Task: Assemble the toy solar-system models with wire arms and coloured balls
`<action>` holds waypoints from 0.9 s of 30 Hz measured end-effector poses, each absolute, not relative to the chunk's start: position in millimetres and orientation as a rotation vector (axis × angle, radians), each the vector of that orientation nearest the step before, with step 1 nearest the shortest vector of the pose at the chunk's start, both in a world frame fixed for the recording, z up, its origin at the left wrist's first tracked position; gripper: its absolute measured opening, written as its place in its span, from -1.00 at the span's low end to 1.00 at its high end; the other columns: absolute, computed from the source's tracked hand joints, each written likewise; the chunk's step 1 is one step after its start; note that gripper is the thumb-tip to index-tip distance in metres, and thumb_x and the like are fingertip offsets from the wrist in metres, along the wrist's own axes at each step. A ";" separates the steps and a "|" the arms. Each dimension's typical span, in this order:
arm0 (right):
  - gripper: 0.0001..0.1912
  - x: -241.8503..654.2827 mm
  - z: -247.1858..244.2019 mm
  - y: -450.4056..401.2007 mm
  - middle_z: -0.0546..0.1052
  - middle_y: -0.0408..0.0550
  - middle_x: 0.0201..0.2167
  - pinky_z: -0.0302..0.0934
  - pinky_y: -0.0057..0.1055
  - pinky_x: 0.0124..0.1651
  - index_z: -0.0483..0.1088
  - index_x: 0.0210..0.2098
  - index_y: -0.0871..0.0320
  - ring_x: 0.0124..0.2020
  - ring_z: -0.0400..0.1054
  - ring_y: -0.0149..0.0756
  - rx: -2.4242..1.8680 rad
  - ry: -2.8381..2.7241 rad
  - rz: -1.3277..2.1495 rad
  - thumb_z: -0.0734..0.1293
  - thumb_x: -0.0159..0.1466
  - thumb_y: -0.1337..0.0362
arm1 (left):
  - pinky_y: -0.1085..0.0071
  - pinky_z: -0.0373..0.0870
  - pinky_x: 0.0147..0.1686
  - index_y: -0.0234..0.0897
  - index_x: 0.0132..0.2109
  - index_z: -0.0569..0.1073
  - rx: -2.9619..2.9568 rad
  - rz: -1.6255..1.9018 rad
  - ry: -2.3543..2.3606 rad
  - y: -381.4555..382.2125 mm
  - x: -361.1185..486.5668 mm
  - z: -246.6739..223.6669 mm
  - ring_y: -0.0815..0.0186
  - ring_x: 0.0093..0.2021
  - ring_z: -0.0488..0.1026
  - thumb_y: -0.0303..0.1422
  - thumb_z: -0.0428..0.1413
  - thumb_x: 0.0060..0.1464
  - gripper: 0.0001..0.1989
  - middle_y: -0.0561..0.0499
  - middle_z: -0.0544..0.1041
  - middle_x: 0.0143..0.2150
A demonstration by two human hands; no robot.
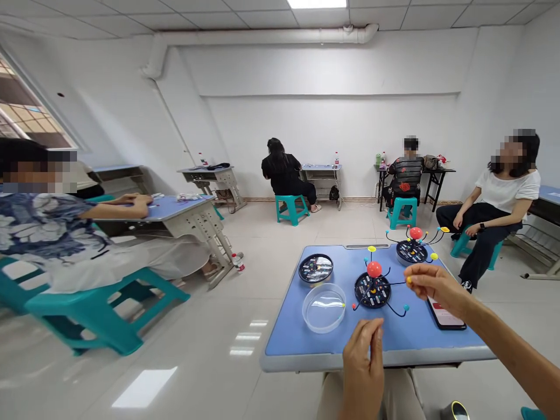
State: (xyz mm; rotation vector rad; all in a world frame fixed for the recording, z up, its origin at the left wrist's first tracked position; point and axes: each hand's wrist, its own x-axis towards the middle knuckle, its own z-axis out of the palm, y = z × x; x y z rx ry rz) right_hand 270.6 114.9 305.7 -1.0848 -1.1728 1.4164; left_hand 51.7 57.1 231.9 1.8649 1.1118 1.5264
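Observation:
My right hand (pixel 435 286) reaches over the blue tabletop (pixel 289 332), its fingertips pinching a small yellow bead (pixel 409 280) at the tip of a black wire. That wire belongs to a black round-based model (pixel 371 294) with a red ball on top and thin wires ending in small coloured beads. My left hand (pixel 363 367) is raised at the table's front edge, fingers curled together, just short of the model. A similar model (pixel 412 252) stands at the far edge. A black round dish (pixel 315 268) and a clear round dish (pixel 324 307) lie left, and a phone (pixel 444 315) lies under my right forearm.
A person in a floral top (pixel 39 233) sits at a blue desk (pixel 175 208) to the left on a teal stool (pixel 100 309). Another person in white (pixel 503 198) sits to the right. Two more people sit at desks along the far wall.

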 end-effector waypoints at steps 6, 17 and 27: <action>-0.66 294.0 301.5 161.2 0.47 -0.09 -0.49 0.17 -0.43 -0.44 0.52 -0.34 0.24 -0.51 0.27 -0.43 -1.281 -1.250 1.242 0.49 0.00 0.11 | 0.19 0.49 -0.05 -0.26 0.02 0.49 1.798 1.312 1.163 88.1 88.3 219.5 0.19 -0.07 0.53 -0.37 -0.10 0.29 -0.68 -0.16 0.58 -0.06; -0.79 288.7 277.8 211.7 0.45 -0.18 -0.62 0.24 -0.44 -0.47 0.48 -0.36 0.22 -0.60 0.33 -0.39 -1.533 -1.735 0.879 0.35 0.06 0.21 | 0.28 0.45 -0.21 -0.27 0.15 0.40 1.647 1.262 1.308 126.6 122.6 202.2 0.24 -0.30 0.51 -0.34 -0.18 0.31 -0.60 -0.07 0.57 -0.32; -0.77 295.2 267.7 234.7 0.50 -0.09 -0.57 0.24 -0.44 -0.51 0.54 -0.33 0.25 -0.58 0.33 -0.38 -1.563 -1.892 0.874 0.33 0.08 0.26 | 0.33 0.35 -0.29 -0.51 0.33 0.10 1.682 0.959 1.308 158.9 149.2 217.5 0.18 -0.35 0.49 -0.42 -0.23 0.27 -0.48 -0.18 0.57 -0.33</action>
